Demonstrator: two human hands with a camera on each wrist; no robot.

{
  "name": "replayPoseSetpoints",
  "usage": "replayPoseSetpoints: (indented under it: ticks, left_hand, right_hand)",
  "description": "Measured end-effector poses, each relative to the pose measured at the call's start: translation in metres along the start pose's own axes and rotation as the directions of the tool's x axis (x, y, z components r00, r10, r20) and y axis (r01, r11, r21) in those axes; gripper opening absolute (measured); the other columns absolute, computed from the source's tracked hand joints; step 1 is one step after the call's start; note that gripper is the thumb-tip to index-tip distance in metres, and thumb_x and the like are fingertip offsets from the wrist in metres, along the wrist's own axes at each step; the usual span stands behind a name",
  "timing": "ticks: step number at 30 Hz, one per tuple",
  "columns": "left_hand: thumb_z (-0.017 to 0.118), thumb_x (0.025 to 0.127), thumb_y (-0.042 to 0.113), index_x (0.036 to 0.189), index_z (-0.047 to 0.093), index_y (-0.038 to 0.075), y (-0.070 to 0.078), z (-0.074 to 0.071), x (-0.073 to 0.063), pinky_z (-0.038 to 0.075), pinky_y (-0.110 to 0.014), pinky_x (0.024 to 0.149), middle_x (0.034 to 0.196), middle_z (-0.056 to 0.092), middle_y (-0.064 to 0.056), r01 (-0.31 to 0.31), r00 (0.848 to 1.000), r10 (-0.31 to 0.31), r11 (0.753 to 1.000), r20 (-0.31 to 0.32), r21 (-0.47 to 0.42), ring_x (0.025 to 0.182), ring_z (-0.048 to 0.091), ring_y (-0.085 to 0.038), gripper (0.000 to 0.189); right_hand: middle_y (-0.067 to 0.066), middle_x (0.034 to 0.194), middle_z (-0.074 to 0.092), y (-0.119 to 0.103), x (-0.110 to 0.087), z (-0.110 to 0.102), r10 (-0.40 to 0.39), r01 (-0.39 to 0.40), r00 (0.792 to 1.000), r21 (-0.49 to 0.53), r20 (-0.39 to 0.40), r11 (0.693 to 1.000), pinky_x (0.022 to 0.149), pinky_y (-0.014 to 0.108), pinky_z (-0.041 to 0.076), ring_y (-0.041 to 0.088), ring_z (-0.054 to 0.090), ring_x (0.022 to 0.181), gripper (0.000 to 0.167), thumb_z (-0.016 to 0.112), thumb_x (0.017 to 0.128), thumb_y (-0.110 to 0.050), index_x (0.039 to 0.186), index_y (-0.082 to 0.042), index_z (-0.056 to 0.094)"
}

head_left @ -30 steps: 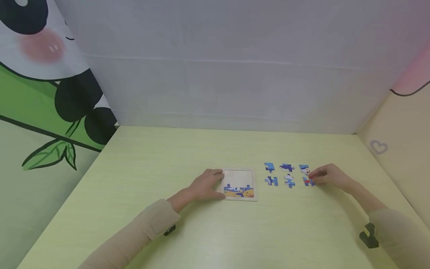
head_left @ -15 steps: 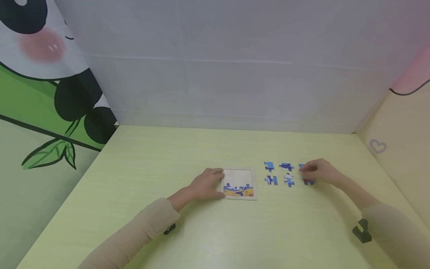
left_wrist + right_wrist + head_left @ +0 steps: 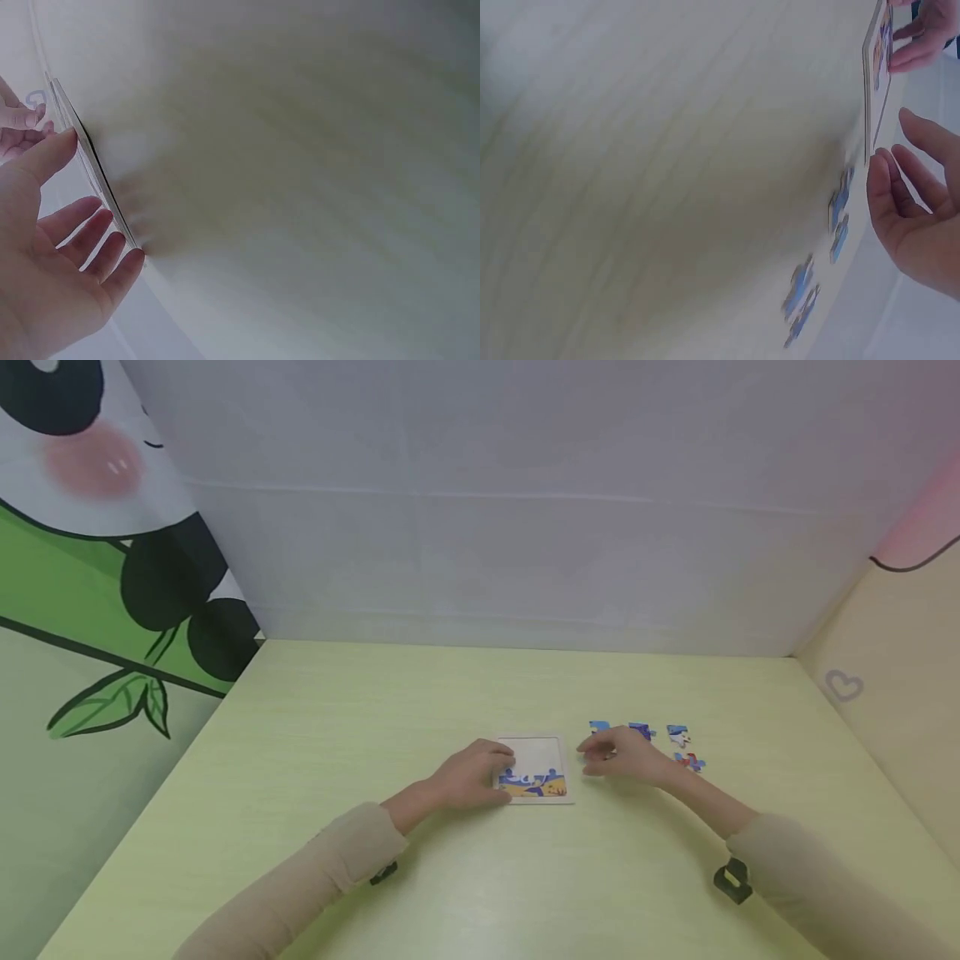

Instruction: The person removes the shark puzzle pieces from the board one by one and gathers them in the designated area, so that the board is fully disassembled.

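A square puzzle frame point(image 3: 543, 800) lies on the table, its lower part filled with sandy-orange and blue puzzle pieces and its upper part bare. My left hand point(image 3: 468, 777) rests on the frame's left side, thumb and fingers spread along the edge. My right hand point(image 3: 626, 756) hovers just right of the frame, above loose puzzle pieces. In the right wrist view a gap shows between its thumb and fingers, with nothing visible held. Loose pieces show around it: a blue one point(image 3: 598, 725), a dark blue one point(image 3: 641, 731), a white-and-blue one point(image 3: 678, 735) and a red-and-blue one point(image 3: 690, 762). It hides others.
The pale yellow table point(image 3: 337, 710) extends to a grey-white back wall point(image 3: 525, 568). A cartoon panel point(image 3: 150, 568) borders the left side, and a cream panel point(image 3: 900, 693) with a heart stands on the right.
My right hand has moved left from the right-hand puzzle pieces to those nearest the frame. The left hand has shifted slightly right, further over the frame's edge.
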State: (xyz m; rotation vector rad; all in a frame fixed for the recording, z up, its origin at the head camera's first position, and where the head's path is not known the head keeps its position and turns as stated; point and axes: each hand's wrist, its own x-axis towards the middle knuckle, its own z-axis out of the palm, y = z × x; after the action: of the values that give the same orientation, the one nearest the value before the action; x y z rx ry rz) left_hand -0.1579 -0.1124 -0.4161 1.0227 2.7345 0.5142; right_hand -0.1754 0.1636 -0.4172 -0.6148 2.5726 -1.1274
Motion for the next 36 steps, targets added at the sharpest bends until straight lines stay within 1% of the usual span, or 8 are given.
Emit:
replayPoseSetpoints:
  ticks: [3, 6, 10, 12, 18, 25, 31, 36]
  left_hand:
    - [0.069, 0.078, 0.024, 0.114, 0.060, 0.000, 0.002, 0.000, 0.001, 0.036, -0.035, 0.100, 0.124, 0.054, -0.011, -0.008, 1.000, 0.008, 1.000, -0.007, 0.022, 0.118, 0.044, -0.026, 0.044]
    - [0.069, 0.079, 0.025, 0.113, 0.061, 0.000, 0.003, -0.001, 0.002, 0.038, -0.035, 0.099, 0.123, 0.055, -0.011, -0.008, 1.000, 0.008, 0.999, -0.004, 0.035, 0.117, 0.045, -0.026, 0.043]
    - [0.068, 0.080, 0.028, 0.112, 0.061, 0.001, 0.006, -0.001, 0.003, 0.039, -0.034, 0.096, 0.122, 0.055, -0.009, 0.012, 1.000, -0.013, 0.999, 0.005, 0.041, 0.117, 0.045, -0.025, 0.042]
    - [0.067, 0.080, 0.029, 0.112, 0.061, 0.002, 0.008, 0.000, 0.005, 0.041, -0.033, 0.094, 0.122, 0.055, -0.009, 0.024, 1.000, -0.025, 0.998, 0.005, 0.053, 0.116, 0.045, -0.025, 0.043]
    - [0.069, 0.077, 0.033, 0.108, 0.062, 0.001, 0.013, 0.003, 0.009, 0.045, -0.029, 0.084, 0.118, 0.057, -0.008, 0.059, 0.998, -0.058, 0.995, -0.022, 0.084, 0.110, 0.048, -0.023, 0.044]
    - [0.072, 0.075, 0.038, 0.099, 0.060, 0.004, 0.017, 0.008, 0.011, 0.045, -0.025, 0.072, 0.107, 0.058, -0.004, 0.108, 0.992, -0.102, 0.990, -0.070, 0.087, 0.097, 0.049, -0.018, 0.043]
    - [0.071, 0.075, 0.037, 0.100, 0.059, 0.005, 0.018, 0.012, 0.011, 0.044, -0.025, 0.069, 0.105, 0.057, -0.004, 0.149, 0.985, -0.142, 0.986, -0.095, 0.074, 0.095, 0.048, -0.018, 0.043]
    - [0.072, 0.075, 0.036, 0.100, 0.059, 0.003, 0.020, 0.013, 0.011, 0.044, -0.026, 0.068, 0.106, 0.057, -0.006, 0.167, 0.981, -0.161, 0.985, -0.110, 0.050, 0.095, 0.048, -0.019, 0.044]
  right_hand:
    - [0.006, 0.091, 0.065, -0.009, 0.007, 0.016, 0.005, -0.005, 1.000, -0.007, 0.014, 1.000, 0.069, 0.024, 0.047, 0.014, 0.055, 0.079, 0.033, 0.073, 0.073, -0.010, 0.103, 0.003, 0.065]
    - [0.005, 0.096, 0.064, -0.016, 0.012, 0.027, 0.060, -0.060, 0.998, -0.002, 0.025, 0.998, 0.074, 0.027, 0.048, 0.015, 0.056, 0.084, 0.035, 0.075, 0.072, -0.010, 0.104, -0.001, 0.065]
    - [0.001, 0.096, 0.064, -0.022, 0.014, 0.034, 0.123, -0.123, 0.992, 0.003, 0.026, 0.992, 0.078, 0.030, 0.049, 0.016, 0.057, 0.088, 0.034, 0.076, 0.070, -0.008, 0.103, -0.004, 0.066]
    - [0.001, 0.095, 0.063, -0.025, 0.015, 0.036, 0.128, -0.127, 0.991, -0.011, 0.029, 0.992, 0.078, 0.030, 0.049, 0.016, 0.056, 0.087, 0.033, 0.076, 0.069, -0.008, 0.101, -0.005, 0.067]
    - [0.001, 0.090, 0.062, -0.028, 0.015, 0.036, 0.104, -0.101, 0.994, -0.068, 0.040, 0.993, 0.074, 0.029, 0.049, 0.014, 0.055, 0.082, 0.029, 0.077, 0.068, -0.007, 0.096, -0.004, 0.069]
    - [-0.002, 0.084, 0.060, -0.030, 0.015, 0.033, 0.089, -0.083, 0.994, -0.095, 0.065, 0.992, 0.072, 0.028, 0.046, 0.014, 0.052, 0.079, 0.026, 0.078, 0.067, -0.009, 0.091, -0.008, 0.068]
    - [-0.002, 0.082, 0.060, -0.029, 0.015, 0.034, 0.083, -0.077, 0.994, -0.087, 0.072, 0.993, 0.072, 0.028, 0.046, 0.014, 0.052, 0.079, 0.025, 0.078, 0.067, -0.009, 0.089, -0.009, 0.066]
    - [-0.001, 0.080, 0.058, -0.030, 0.014, 0.035, 0.065, -0.060, 0.996, -0.066, 0.065, 0.996, 0.070, 0.027, 0.046, 0.014, 0.052, 0.076, 0.025, 0.078, 0.067, -0.007, 0.087, -0.008, 0.063]
